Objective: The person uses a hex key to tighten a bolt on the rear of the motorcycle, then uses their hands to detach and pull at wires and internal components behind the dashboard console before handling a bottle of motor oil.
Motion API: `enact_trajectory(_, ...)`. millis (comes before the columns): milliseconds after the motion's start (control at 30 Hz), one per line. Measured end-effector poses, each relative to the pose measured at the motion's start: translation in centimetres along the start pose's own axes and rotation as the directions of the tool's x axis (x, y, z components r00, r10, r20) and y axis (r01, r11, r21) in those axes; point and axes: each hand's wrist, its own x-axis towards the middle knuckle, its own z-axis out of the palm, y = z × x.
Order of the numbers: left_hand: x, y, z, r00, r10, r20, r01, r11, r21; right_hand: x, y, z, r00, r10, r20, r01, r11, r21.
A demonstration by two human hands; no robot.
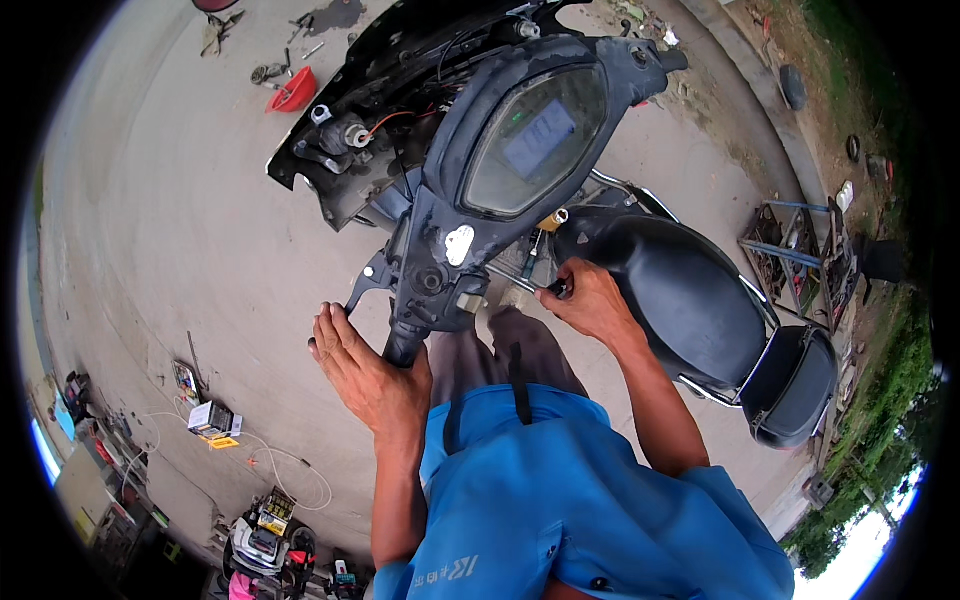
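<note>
My left hand [365, 370] rests round the black left handlebar grip [404, 344], its fingers reaching over toward the brake lever [358, 290]. My right hand [590, 300] is closed on a small dark object [558, 288] beside the black seat [680, 295]; what it is, I cannot make out. A metal bar [510, 275] runs up to that hand. The scooter's dashboard [530, 140] is above my hands, with a yellow-tan cylinder [550, 222] below it. At the upper left, the dark front panelling [335, 170] shows loose wires.
A red bowl [293, 92] and scattered tools lie on the concrete [180, 200] at the upper left. Boxes [210, 420] and a hose lie lower left, with clutter and machinery [270, 545] beyond. A metal rack [785, 255] stands by the curb at right. A rear box [790, 385] sits behind the seat.
</note>
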Motion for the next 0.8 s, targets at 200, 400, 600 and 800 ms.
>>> enact_trajectory(200, -0.1, 0.0, -2.0, 0.998, 0.0, 0.066, -0.002, 1.0, 0.03, 9.9, 10.8, 15.0, 0.994, 0.074, -0.08, -0.076, 0.997, -0.026)
enact_trajectory(400, -2.4, -3.2, -3.0, 0.999, -0.023, 0.029, 0.017, 0.983, 0.183, 18.8, 17.4, 25.1, 0.958, 0.287, 0.003, -0.287, 0.958, 0.018)
enact_trajectory(600, -1.9, -2.8, -3.9, 0.999, 0.037, 0.016, -0.039, 0.977, 0.21, 22.4, 20.9, 31.2, 0.929, 0.361, -0.086, -0.356, 0.932, 0.067)
enact_trajectory(800, -1.6, -2.5, -3.7, 0.998, -0.01, 0.069, -0.009, 0.963, 0.269, 20.8, 21.2, 28.8, 0.845, 0.514, -0.146, -0.427, 0.814, 0.395)
